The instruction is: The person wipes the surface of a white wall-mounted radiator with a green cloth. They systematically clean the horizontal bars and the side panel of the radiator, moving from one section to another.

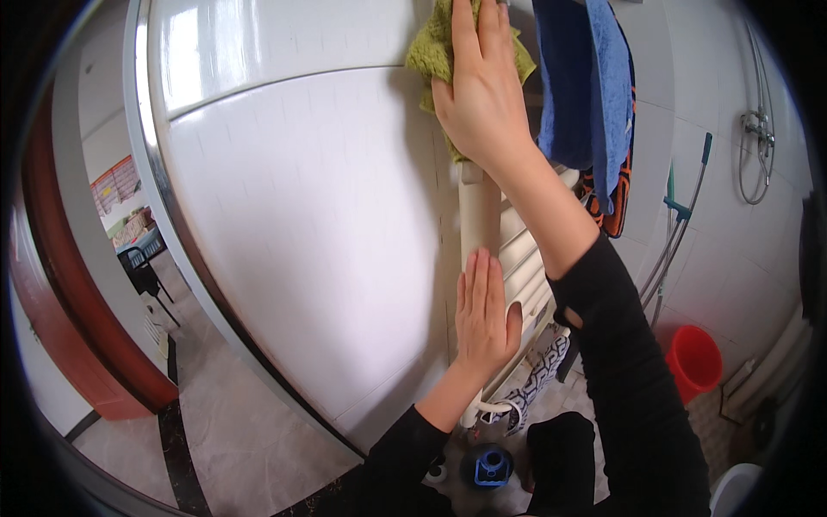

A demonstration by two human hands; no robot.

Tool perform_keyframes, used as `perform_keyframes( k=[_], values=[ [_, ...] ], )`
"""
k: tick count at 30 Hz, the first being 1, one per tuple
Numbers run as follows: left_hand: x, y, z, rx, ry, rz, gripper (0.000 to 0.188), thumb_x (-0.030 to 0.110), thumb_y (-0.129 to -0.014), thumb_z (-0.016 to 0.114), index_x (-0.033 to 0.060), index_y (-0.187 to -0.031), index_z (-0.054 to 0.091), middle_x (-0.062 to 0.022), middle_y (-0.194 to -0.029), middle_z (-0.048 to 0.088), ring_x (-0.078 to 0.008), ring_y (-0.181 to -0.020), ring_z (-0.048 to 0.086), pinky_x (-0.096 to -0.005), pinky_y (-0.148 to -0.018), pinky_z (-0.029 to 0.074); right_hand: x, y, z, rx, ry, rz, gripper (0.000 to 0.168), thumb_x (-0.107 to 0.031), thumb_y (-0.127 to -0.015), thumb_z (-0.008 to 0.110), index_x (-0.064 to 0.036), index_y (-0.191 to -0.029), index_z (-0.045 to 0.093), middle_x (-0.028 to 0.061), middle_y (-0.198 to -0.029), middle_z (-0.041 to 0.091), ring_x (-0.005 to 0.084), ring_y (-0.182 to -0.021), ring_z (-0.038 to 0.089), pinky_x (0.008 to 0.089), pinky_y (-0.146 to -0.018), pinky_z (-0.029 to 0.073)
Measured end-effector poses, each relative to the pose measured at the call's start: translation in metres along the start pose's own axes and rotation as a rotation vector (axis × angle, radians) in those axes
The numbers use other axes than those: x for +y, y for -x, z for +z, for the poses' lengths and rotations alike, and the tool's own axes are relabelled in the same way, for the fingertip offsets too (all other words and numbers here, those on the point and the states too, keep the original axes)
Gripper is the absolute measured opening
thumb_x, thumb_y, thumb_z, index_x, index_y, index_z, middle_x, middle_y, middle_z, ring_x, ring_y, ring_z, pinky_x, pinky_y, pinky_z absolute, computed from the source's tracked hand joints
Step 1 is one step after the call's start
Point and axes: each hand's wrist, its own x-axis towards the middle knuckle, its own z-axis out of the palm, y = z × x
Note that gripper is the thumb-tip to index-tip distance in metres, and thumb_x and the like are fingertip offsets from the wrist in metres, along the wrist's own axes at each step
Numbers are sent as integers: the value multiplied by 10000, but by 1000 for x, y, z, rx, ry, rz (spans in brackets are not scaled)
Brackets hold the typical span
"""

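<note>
At the top of the view, my right hand [486, 103] lies over a crumpled green cloth [431, 58], pressing it to the upper part of a cream radiator. Lower down, my left hand [484, 323] has its fingers stretched out and its palm laid against the radiator's vertical side tube [479, 213]. No object is in that hand. Horizontal bars of the radiator [526, 274] run off to the right, partly hidden by my right arm. Blue towels [581, 97] hang just right of my right hand, with an orange and black cloth [619, 207] behind them.
A white tiled wall [303, 213] stands left of the radiator, beside a doorway frame [145, 97]. A patterned umbrella [543, 368] hangs low on the radiator. Below stands a blue-topped container [492, 470]. On the right are a red bucket [694, 358], long-handled tools [678, 213] and a shower fitting [757, 129].
</note>
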Motion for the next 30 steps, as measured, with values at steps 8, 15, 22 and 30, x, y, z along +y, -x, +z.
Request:
perform_keyframes(
  k=[8, 15, 22, 30],
  values=[
    [1, 32, -12, 236, 137, -60, 597, 173, -949, 353, -158, -1427, 220, -329, -1493, 236, -456, -1411, 205, -489, -1156, 161, -12, 147, -17, -215, -185, -24, 767, -57, -766, 636, -50, -1467, 324, 230, -1554, 156, 514, -1388, 187, 571, -1128, 188],
    [7, 127, 7, 88, 70, -338, 557, 192, -968, 405, -107, -1425, 296, -311, -1477, 248, -460, -1368, 267, -491, -1130, 202, -37, 418, -16, -451, -220, 214, 551, -193, -855, 576, -2, -1359, 466, 310, -1425, 330, 559, -1259, 346, 612, -1016, 332],
    [4, 155, -3, -70, 55, -338, 593, 178, -953, 415, -122, -1437, 251, -337, -1500, 201, -456, -1392, 239, -472, -1136, 201, -48, 375, -15, -305, -172, 236, 541, -135, -834, 622, 22, -1332, 480, 350, -1378, 372, 561, -1237, 384, 582, -1011, 367],
    [1, 142, 0, 39, 179, -324, 590, 212, -977, 316, -151, -1432, 222, -308, -1523, 180, -425, -1423, 191, -463, -1163, 153, 3, 173, 20, 111, -230, 27, 759, -132, -835, 578, 62, -1463, 197, 360, -1487, 159, 509, -1396, 156, 530, -1167, 141]
  ],
)
